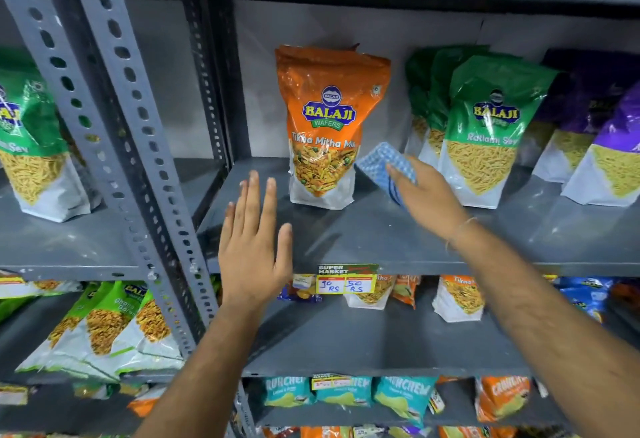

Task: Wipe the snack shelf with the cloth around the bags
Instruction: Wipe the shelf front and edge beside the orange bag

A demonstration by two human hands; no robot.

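The right hand (420, 191) grips the blue cloth (384, 164) between the orange bag (325, 126) and green bags (485, 132); a careless swipe could topple either. The left hand (254, 243) hovers open, empty.

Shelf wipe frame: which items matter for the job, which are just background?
In the job:
- blue cloth, held in right hand
- snack shelf
- orange bag
- green bags
- left hand, open, empty

Background:
- price tag
- lower shelf bags
- teal packets
- upright post
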